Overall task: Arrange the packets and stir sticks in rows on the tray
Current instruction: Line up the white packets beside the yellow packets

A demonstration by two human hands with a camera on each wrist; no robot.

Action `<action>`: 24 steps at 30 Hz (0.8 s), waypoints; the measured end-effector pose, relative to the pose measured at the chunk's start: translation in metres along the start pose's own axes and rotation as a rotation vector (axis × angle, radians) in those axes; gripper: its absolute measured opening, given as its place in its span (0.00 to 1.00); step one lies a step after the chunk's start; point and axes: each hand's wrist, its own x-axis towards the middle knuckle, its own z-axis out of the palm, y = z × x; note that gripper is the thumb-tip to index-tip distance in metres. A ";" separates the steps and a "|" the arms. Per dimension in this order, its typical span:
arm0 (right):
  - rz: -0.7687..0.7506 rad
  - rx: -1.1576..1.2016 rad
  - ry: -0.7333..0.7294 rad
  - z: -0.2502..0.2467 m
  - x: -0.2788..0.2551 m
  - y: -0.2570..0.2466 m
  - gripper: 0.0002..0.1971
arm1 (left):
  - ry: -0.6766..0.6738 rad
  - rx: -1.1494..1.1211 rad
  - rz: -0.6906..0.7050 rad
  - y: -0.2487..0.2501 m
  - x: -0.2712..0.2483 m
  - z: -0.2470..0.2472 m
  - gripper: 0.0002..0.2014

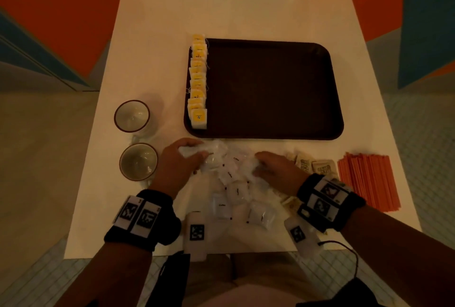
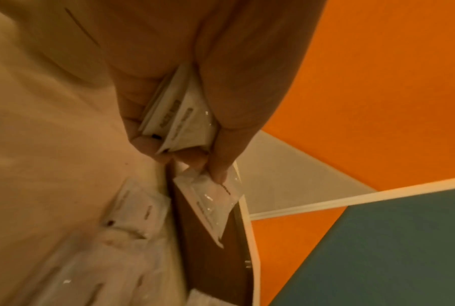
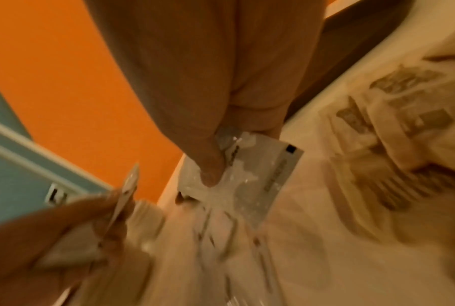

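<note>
While both hands work in the pile, this is the scene:
Left hand point(image 1: 181, 159): fingers curled around a small stack of white packets point(image 2: 179, 122), thumb pinching one more below.
Right hand point(image 1: 273, 169): thumb and fingers pinch one clear-white packet point(image 3: 249, 176) over the pile.
White packet pile point(image 1: 234, 183): on the table point(image 1: 147, 36), just in front of the tray.
Tray point(image 1: 270, 85): one row of yellow packets point(image 1: 198, 80) along its left edge.
Stir sticks point(image 1: 366, 178): orange, on the table, right of the brown packets point(image 1: 312, 165).
Cups point(image 1: 133, 116): two, left of the tray.
</note>
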 end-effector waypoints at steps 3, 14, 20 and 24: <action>0.041 0.411 0.141 -0.031 -0.008 -0.016 0.09 | 0.036 -0.146 -0.021 0.013 0.002 0.000 0.08; -0.082 0.813 0.076 -0.050 -0.009 -0.067 0.14 | -0.200 -0.599 -0.019 0.048 -0.005 0.016 0.09; -0.075 0.865 0.031 -0.050 -0.010 -0.074 0.13 | -0.298 -0.661 -0.050 0.051 -0.008 0.023 0.27; -0.106 0.863 0.036 -0.043 -0.008 -0.079 0.15 | -0.289 -0.724 -0.052 0.056 -0.012 0.037 0.16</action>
